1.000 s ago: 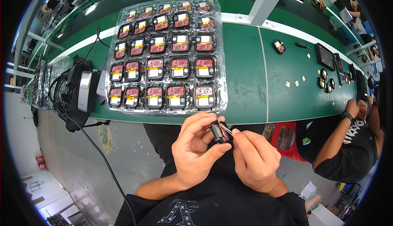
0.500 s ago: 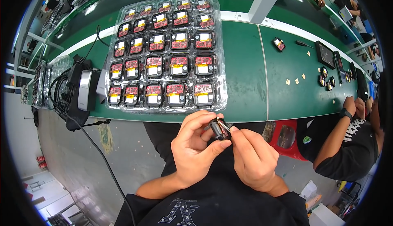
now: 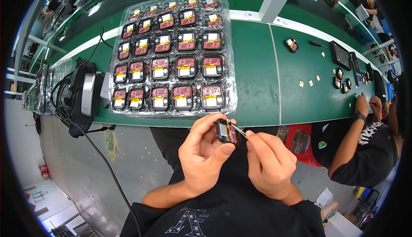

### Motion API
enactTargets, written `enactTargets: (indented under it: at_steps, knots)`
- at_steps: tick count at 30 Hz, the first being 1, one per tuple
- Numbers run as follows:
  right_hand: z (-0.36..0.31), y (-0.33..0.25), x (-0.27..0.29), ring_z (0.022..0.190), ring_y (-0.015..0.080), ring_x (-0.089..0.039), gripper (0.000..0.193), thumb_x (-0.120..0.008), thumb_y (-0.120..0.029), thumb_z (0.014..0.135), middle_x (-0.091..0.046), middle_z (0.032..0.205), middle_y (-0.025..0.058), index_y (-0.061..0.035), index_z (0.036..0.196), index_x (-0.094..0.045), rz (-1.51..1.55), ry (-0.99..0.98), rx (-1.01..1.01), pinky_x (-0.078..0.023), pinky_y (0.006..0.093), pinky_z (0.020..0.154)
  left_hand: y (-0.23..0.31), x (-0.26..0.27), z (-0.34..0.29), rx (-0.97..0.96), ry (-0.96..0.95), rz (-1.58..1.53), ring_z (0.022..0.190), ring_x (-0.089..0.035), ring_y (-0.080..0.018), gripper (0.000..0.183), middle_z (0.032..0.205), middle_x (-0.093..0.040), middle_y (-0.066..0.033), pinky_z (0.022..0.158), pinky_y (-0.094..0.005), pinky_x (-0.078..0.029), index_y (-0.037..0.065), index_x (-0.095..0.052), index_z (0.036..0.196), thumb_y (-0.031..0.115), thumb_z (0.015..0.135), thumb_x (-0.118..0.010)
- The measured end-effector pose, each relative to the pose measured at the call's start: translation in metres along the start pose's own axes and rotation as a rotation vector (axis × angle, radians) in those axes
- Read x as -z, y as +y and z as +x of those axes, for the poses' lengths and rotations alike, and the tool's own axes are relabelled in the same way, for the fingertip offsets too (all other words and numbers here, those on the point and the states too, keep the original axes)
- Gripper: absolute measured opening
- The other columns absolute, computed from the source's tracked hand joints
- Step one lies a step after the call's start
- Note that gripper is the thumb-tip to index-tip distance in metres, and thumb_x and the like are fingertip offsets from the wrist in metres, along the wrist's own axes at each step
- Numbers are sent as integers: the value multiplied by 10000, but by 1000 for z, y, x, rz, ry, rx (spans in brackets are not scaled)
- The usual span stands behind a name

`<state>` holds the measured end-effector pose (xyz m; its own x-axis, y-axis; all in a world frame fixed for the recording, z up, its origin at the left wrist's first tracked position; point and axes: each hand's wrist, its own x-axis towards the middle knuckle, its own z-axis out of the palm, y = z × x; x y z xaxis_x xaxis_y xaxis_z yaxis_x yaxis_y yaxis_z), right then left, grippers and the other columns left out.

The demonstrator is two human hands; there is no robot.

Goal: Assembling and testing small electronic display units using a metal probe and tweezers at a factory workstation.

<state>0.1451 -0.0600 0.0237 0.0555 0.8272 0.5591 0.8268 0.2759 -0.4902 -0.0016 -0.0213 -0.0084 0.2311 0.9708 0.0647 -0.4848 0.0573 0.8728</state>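
Between the thumb and fingers of my left hand (image 3: 204, 155) is a small black device housing (image 3: 222, 132), tilted so that its red circuit board and a silvery-white block show. My right hand (image 3: 272, 162) pinches a pair of metal tweezers (image 3: 238, 129), whose tips reach the upper edge of the board. Whether the tips grip anything is too small to tell. Just beyond my hands, a clear plastic tray (image 3: 171, 114) on the green bench holds several rows of similar black housings with red boards, white blocks and yellow tape.
A black box with a grey device (image 3: 89, 94) and coiled cables stands left of the tray. On the bench to the right lie a loose housing (image 3: 292, 44), a screwdriver (image 3: 317, 44), small pale pieces (image 3: 312, 83) and a black case (image 3: 340, 56). A co-worker's arm (image 3: 349, 138) rests at the right.
My left hand has turned the housing so more of its red board faces up. My right hand has shifted slightly right, and more of the tweezers shows. The co-worker's hands have moved.
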Motion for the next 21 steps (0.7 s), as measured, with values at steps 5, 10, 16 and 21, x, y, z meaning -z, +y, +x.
enactTargets:
  at_steps: [5,10,16,21]
  knots:
    - [2,0,2,606,199,-643,324,-738,94,655,-663,841,98,37,974,-723,-8,-13,14,-517,274,537,-2,0,0,25,13,-29,1220,-583,-269,589,1323,-534,-152,1018,-372,-502,-92,-463,1385,162,930,-736]
    - [3,2,1,580,183,-620,335,-731,75,644,-658,838,91,36,977,-723,-22,-5,49,-502,275,519,0,-2,-2,91,48,-122,1180,-608,-270,596,1320,-540,-162,1013,-384,-502,-93,-436,1406,212,964,-695]
    - [5,2,1,576,174,-614,337,-733,60,650,-663,840,89,31,986,-722,-11,-8,61,-493,271,503,-2,2,-2,37,-16,-38,1212,-592,-278,587,1346,-504,-155,1015,-373,-511,-80,-454,1391,112,916,-742]
    - [5,1,1,583,171,-620,339,-732,54,658,-674,851,87,25,995,-722,-16,-22,60,-498,269,504,-2,3,-1,-4,-37,-12,1224,-584,-277,586,1376,-458,-144,1020,-371,-525,-71,-487,1358,40,862,-779]
